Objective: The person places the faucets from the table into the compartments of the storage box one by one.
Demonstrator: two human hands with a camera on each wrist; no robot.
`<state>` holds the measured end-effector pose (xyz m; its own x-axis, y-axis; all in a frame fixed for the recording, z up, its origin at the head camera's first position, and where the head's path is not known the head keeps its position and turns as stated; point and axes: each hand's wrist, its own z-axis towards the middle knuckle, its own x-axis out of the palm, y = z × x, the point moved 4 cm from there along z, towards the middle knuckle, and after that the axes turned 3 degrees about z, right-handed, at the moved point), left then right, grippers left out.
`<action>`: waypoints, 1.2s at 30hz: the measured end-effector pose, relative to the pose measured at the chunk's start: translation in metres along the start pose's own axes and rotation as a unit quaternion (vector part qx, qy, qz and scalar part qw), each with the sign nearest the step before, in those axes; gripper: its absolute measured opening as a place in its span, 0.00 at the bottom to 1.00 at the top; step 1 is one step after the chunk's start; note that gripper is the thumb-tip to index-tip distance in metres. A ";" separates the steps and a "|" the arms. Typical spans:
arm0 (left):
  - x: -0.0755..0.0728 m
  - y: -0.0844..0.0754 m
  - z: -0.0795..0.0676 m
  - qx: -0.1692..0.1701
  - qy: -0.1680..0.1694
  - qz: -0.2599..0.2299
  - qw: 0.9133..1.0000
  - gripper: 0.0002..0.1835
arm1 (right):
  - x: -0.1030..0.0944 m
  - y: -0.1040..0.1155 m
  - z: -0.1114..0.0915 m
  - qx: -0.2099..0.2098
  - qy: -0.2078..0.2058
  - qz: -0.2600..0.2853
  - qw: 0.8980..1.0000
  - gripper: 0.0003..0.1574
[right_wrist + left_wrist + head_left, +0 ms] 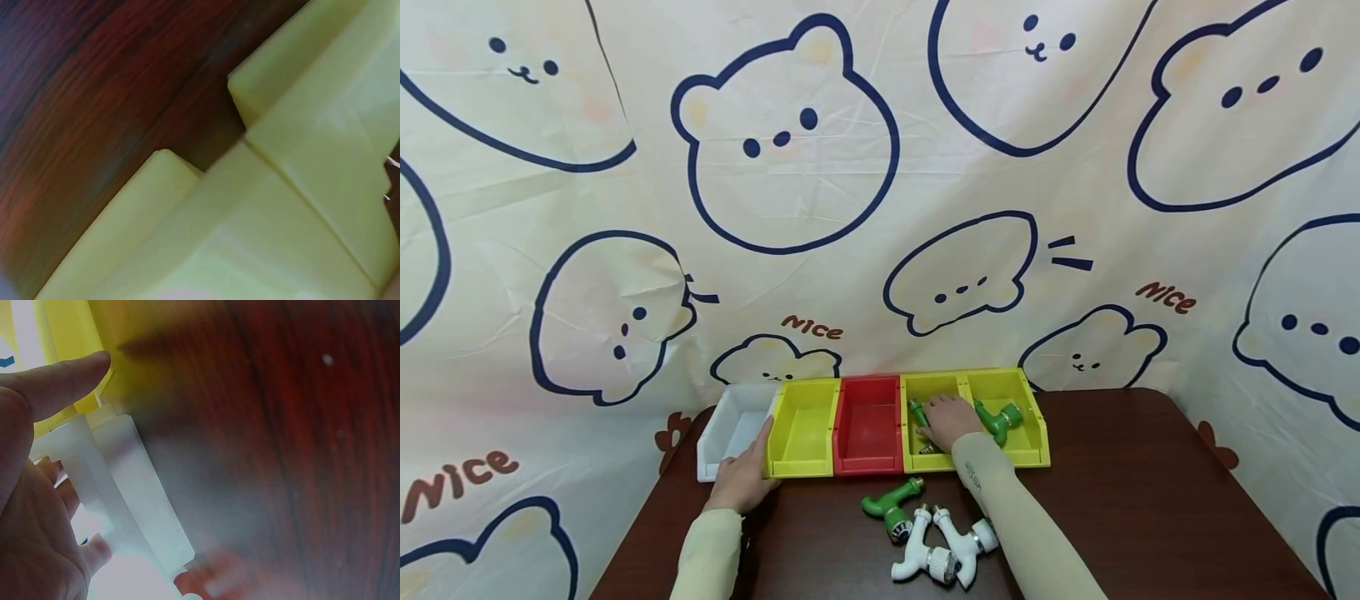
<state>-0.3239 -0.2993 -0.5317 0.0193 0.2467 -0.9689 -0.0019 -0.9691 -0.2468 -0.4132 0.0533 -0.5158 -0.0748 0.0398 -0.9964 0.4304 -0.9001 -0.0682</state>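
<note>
My left hand (741,477) rests at the front corner where the white bin (711,442) meets a yellow bin (801,467). In the left wrist view its thumb lies straight along the yellow front, with the other fingers behind the white wall. Further right, my right hand (952,419) reaches down into another yellow bin (936,463), its fingers bent over a green faucet (917,412). Most of that faucet is hidden under the hand. In the rightmost yellow bin lies a second green faucet (997,422). The right wrist view shows mainly yellow bin fronts (250,231).
A red bin (868,454) stands mid-row. On the brown table (1150,500), in front of the bins, lie a green faucet (891,508) and two white faucets, one left (917,550) and one right (964,546). A patterned cloth (865,292) hangs behind the row.
</note>
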 end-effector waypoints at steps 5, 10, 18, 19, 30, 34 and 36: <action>0.000 0.001 0.001 -0.006 0.004 0.002 1.000 0.55 | 0.004 0.000 0.002 -0.005 -0.004 -0.018 1.000 0.35; 0.000 0.000 0.002 -0.011 0.007 0.000 1.000 0.54 | 0.010 -0.001 0.006 -0.005 0.002 -0.033 0.999 0.37; 0.001 0.000 0.001 -0.011 0.010 0.001 1.000 0.54 | 0.014 0.001 0.006 -0.013 0.004 -0.057 0.998 0.36; 0.001 0.000 0.001 -0.011 0.010 0.000 1.000 0.54 | 0.014 0.001 0.006 -0.013 0.005 -0.059 0.998 0.36; 0.000 -0.002 0.001 -0.009 0.011 0.002 1.000 0.54 | 0.010 0.003 0.004 -0.017 0.012 -0.079 0.997 0.36; -0.002 -0.003 0.000 -0.009 0.013 -0.004 1.000 0.55 | 0.013 0.001 0.006 -0.019 0.009 -0.081 0.996 0.36; -0.002 -0.003 0.000 -0.004 0.010 -0.002 1.000 0.55 | 0.016 0.001 0.007 -0.021 0.006 -0.085 0.996 0.35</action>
<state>-0.3239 -0.2974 -0.5288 0.0395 0.2503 -0.9674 0.0071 -0.9682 -0.2502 -0.4202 0.0505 -0.5311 -0.1382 0.1952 -0.9710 0.4506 -0.8607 -0.2372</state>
